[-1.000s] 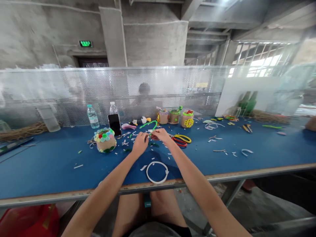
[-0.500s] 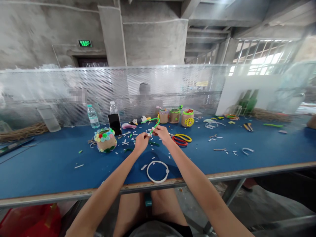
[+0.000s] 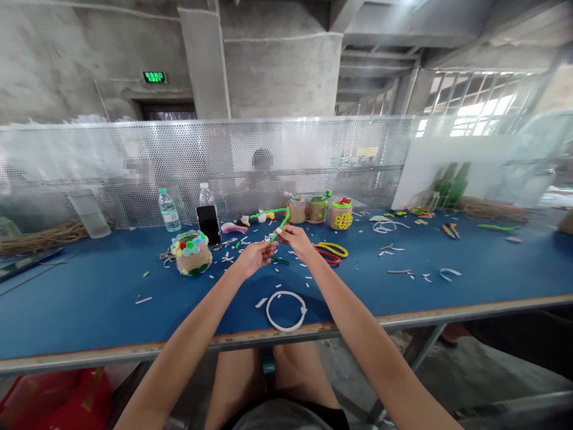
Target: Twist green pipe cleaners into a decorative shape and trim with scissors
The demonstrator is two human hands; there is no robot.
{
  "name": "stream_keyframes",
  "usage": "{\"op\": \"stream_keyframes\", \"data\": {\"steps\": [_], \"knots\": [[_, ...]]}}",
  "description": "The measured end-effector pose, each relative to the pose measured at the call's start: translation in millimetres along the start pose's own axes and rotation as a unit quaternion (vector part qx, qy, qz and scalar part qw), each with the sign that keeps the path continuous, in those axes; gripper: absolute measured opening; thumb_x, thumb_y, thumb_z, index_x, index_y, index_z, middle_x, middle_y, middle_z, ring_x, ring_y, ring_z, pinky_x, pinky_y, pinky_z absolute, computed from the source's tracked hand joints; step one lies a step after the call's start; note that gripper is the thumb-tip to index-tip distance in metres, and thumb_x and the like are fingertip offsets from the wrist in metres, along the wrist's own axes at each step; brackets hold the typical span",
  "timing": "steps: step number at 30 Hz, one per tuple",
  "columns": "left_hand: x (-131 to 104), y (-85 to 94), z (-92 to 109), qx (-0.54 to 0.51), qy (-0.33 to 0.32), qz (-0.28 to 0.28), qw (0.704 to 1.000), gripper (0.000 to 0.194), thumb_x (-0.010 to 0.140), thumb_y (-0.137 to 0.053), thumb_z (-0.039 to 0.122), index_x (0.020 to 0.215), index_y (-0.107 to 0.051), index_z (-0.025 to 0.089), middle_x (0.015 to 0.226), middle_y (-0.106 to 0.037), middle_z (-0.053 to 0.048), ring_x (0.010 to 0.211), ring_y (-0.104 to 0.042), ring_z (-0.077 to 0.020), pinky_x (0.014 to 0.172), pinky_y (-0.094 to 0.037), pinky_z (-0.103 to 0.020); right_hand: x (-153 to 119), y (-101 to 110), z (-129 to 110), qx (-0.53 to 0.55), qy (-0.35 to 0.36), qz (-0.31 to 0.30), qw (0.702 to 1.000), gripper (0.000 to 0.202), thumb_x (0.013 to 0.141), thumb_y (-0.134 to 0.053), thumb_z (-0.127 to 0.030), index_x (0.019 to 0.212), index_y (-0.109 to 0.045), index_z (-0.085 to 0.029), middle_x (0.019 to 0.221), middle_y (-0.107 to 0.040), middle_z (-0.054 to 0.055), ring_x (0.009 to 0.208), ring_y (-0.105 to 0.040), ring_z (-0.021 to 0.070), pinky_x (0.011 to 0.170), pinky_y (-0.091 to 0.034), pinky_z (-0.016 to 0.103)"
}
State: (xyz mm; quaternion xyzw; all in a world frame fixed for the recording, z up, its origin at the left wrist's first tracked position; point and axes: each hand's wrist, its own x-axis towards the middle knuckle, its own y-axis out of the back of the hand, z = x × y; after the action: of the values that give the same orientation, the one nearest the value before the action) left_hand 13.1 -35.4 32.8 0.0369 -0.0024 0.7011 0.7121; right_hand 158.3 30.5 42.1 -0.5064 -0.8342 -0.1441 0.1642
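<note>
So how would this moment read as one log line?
right hand: pinches bent green fuzzy pipe cleaner | left hand: at its lower end | white ring: flat on blue table

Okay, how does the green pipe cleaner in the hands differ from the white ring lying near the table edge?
The green pipe cleaner is held up off the table by the right hand, with the left hand at its lower end; the white ring lies flat on the blue table, untouched. The green pipe cleaner is an open curve with free ends; the white ring closes into a loop. Both are thin, bendable-looking strips.
</note>
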Motion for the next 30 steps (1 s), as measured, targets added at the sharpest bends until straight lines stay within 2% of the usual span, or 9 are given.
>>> {"op": "stream_keyframes", "data": {"steps": [4, 10, 16, 20, 26, 30], "knots": [[0, 2.7, -2, 0.004, -0.012, -0.015, 1.000, 0.025, 0.088, -0.051, 0.030, 0.106, -0.054, 0.013, 0.101, -0.059, -0.007, 0.083, -0.060, -0.0158, 0.070, -0.052, -0.033, -1, -1, -2, 0.000, -0.001, -0.017, 1.000, 0.020, 0.088, -0.053, -0.028, 0.100, -0.057, -0.012, 0.095, -0.060, 0.004, 0.079, -0.060, 0.0146, 0.069, -0.052, 0.032], [-2, -0.4, -4, 0.068, -0.049, -0.014, 0.996, 0.025, 0.088, -0.051, 0.029, 0.106, -0.054, 0.013, 0.101, -0.059, -0.006, 0.083, -0.060, -0.0161, 0.071, -0.052, -0.034, -1, -1, -3, -0.012, -0.010, -0.011, 1.000, 0.020, 0.088, -0.053, -0.028, 0.099, -0.057, -0.012, 0.094, -0.060, 0.004, 0.078, -0.060, 0.0145, 0.068, -0.052, 0.031], [-6, -4.2, 2, 0.162, -0.126, 0.041, 0.978, 0.026, 0.087, -0.053, 0.029, 0.107, -0.054, 0.013, 0.106, -0.058, -0.007, 0.090, -0.058, -0.0190, 0.077, -0.050, -0.038, 2, -2, -2, -0.017, -0.021, 0.027, 0.999, 0.022, 0.088, -0.053, -0.028, 0.102, -0.057, -0.012, 0.098, -0.059, 0.005, 0.081, -0.060, 0.0157, 0.069, -0.051, 0.032], [-10, -13.1, 1, 0.197, -0.160, 0.083, 0.964, 0.025, 0.087, -0.052, 0.028, 0.109, -0.054, 0.015, 0.114, -0.054, -0.008, 0.097, -0.056, -0.0199, 0.082, -0.048, -0.040, 3, -7, 5, -0.014, -0.033, 0.054, 0.998, 0.024, 0.088, -0.053, -0.029, 0.105, -0.056, -0.013, 0.102, -0.058, 0.006, 0.085, -0.059, 0.0174, 0.072, -0.051, 0.034], [-8, -27.6, -5, 0.182, -0.136, 0.099, 0.969, 0.026, 0.087, -0.052, 0.029, 0.110, -0.053, 0.016, 0.115, -0.054, -0.008, 0.099, -0.055, -0.0205, 0.083, -0.047, -0.041, 2, -6, 8, -0.013, -0.046, 0.044, 0.998, 0.024, 0.089, -0.051, -0.029, 0.107, -0.055, -0.013, 0.104, -0.058, 0.006, 0.086, -0.059, 0.0172, 0.073, -0.051, 0.035], [-3, -20.0, -4, 0.136, -0.080, 0.051, 0.986, 0.027, 0.088, -0.050, 0.032, 0.107, -0.054, 0.014, 0.105, -0.058, -0.007, 0.088, -0.059, -0.0179, 0.075, -0.051, -0.037, 1, -2, 4, -0.027, -0.031, 0.005, 0.999, 0.023, 0.088, -0.052, -0.028, 0.104, -0.056, -0.012, 0.100, -0.059, 0.006, 0.083, -0.059, 0.0163, 0.071, -0.051, 0.034]]}}
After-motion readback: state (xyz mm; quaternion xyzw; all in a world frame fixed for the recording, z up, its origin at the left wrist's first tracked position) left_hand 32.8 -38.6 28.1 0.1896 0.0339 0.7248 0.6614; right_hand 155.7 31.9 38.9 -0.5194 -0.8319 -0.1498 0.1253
